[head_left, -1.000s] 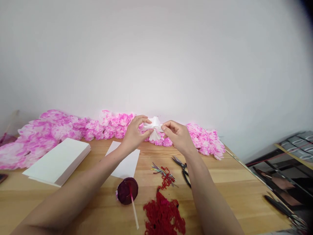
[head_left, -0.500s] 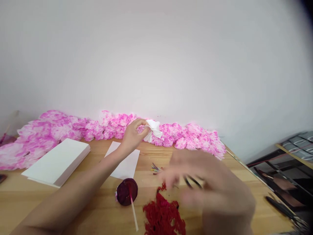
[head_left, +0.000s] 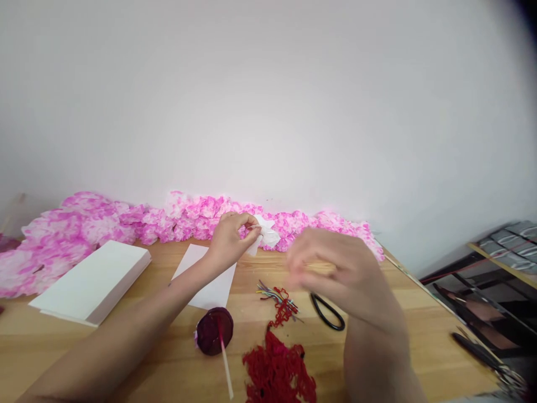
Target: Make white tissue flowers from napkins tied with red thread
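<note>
My left hand is closed, thumb and forefinger pinching a bunched piece of thin white paper in front of the pink flowers. To its right, my right hand hovers above the table with fingers curled and tips together; blur hides whatever is in the pinch. Below the hands lies a tangle of red yarn, with a loose strand trailing up to several short coloured strands. A black loop-shaped handle shows partly under my right wrist.
Pink-and-white paper flowers line the wall. A white paper stack and a flat white sheet lie left. A round dark-red dish holds a thin stick. Black-handled tools lie at the right edge.
My right hand has risen off the yarn area and its fingers have drawn together, uncovering the red strand and black loop. The white paper in my left hand has dropped slightly.
</note>
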The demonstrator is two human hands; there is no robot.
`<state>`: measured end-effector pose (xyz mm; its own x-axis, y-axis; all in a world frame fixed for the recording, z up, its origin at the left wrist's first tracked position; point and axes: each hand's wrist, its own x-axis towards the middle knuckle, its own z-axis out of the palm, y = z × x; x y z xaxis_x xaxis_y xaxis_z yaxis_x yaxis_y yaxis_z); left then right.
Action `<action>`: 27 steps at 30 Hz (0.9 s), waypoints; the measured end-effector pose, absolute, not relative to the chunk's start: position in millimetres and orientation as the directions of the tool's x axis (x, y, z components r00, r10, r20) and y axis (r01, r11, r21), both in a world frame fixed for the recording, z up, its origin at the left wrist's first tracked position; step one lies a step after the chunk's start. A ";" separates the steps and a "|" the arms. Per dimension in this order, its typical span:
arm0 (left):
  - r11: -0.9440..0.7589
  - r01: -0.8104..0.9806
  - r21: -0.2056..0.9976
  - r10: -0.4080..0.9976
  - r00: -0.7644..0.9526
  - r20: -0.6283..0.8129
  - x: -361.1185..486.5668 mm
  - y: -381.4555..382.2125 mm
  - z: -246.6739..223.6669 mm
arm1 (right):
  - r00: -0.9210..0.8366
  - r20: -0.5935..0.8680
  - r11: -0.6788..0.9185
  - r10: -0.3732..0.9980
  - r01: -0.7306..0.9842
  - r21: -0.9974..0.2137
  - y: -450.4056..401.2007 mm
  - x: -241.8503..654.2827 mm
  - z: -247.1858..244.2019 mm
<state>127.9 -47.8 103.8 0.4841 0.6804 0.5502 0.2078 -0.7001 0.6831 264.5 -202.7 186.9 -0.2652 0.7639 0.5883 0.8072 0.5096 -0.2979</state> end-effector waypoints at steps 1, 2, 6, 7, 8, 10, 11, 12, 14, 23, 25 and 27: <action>-0.711 0.204 0.673 0.669 0.490 0.558 128.0 -48.4 104.0 | -0.221 0.606 0.454 0.764 0.852 -0.261 -191.3 265.5 185.8; -0.720 0.200 0.664 0.659 0.496 0.566 128.1 -49.0 104.3 | -0.187 0.614 0.391 0.767 0.895 -0.216 -180.7 267.2 182.6; -0.732 0.195 0.653 0.647 0.500 0.576 128.1 -50.3 105.1 | -0.144 0.543 0.253 0.827 0.959 -0.130 -151.7 275.1 160.4; -0.729 0.192 0.657 0.649 0.500 0.574 128.1 -50.4 105.1 | -0.123 0.535 0.240 0.836 0.959 -0.153 -147.9 276.1 155.7; -0.721 0.181 0.669 0.652 0.504 0.566 128.3 -50.6 104.8 | -0.098 0.536 0.233 0.839 0.954 -0.189 -145.0 276.5 152.1; -0.678 0.130 0.723 0.670 0.516 0.534 129.3 -51.0 103.5 | -0.038 0.539 0.227 0.841 0.930 -0.288 -141.4 276.3 147.9; -0.641 0.093 0.762 0.683 0.521 0.512 130.1 -51.3 102.4 | -0.008 0.535 0.227 0.845 0.911 -0.345 -140.3 276.2 147.0; -0.596 0.052 0.801 0.697 0.529 0.484 131.0 -51.6 101.2 | 0.023 0.524 0.226 0.852 0.886 -0.405 -139.3 276.3 146.6; -0.492 -0.021 0.870 0.720 0.551 0.421 132.8 -51.8 98.5 | 0.070 0.484 0.222 0.872 0.826 -0.519 -137.9 277.3 146.4; -0.371 -0.064 0.926 0.761 0.550 0.343 134.4 -51.5 98.8 | 0.072 0.407 0.163 0.911 0.843 -0.512 -136.5 284.7 146.9; -0.456 -0.001 0.890 0.749 0.541 0.384 134.3 -52.4 99.6 | 0.059 0.434 0.158 0.899 0.881 -0.447 -136.7 283.0 146.6; -0.542 0.053 0.838 0.725 0.533 0.435 134.3 -52.8 99.3 | 0.038 0.460 0.164 0.887 0.906 -0.390 -136.9 280.7 146.2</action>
<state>134.3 -52.8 99.3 0.5331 0.7255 0.4353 0.0535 -0.5424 0.8384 280.7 -136.9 146.2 0.0381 0.8871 0.4600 0.9061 0.1635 -0.3903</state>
